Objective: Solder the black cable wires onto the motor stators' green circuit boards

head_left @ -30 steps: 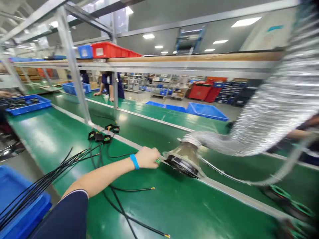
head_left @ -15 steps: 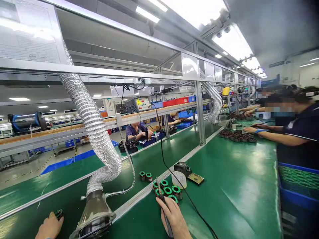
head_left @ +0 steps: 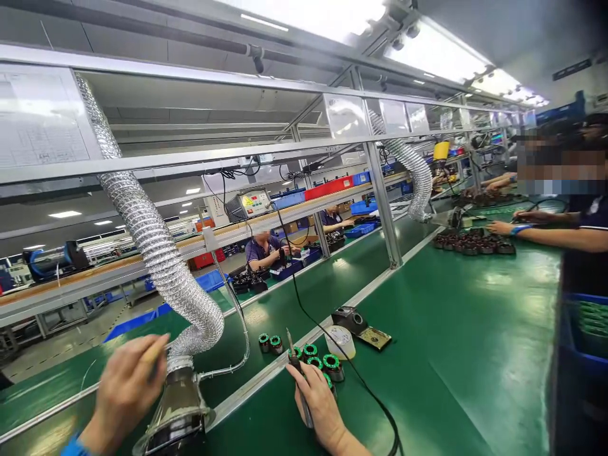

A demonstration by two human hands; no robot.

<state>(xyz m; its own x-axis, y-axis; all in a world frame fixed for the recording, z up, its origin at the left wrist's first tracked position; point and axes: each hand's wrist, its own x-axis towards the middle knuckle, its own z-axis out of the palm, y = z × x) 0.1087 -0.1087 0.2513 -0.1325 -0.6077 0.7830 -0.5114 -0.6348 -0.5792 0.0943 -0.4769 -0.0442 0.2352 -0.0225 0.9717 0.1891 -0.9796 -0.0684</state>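
My right hand [head_left: 319, 400] is closed round the dark handle of a soldering iron [head_left: 304, 400], whose bare metal tip points up and away. Just beyond it, several green-topped motor stators [head_left: 332, 366] stand in a cluster, partly covered by the hand. Two more stators [head_left: 270, 343] sit farther left, past the metal strip. My left hand [head_left: 130, 383] is raised beside the fume extraction hood [head_left: 183, 405]. Its fingers are bent but smeared by motion, and whether anything is between them does not show.
Near the stators are a round translucent tub [head_left: 341, 342] and an iron stand [head_left: 350, 318] with a flat tray. A black cable [head_left: 363, 373] crosses the green bench. A silver duct [head_left: 164, 253] hangs at left. Co-workers' arms [head_left: 536, 234] reach in at far right.
My left hand has risen and moved right towards the hood; the green part seen at its fingers is out of sight. The view has turned slightly. My right hand still holds the soldering iron.
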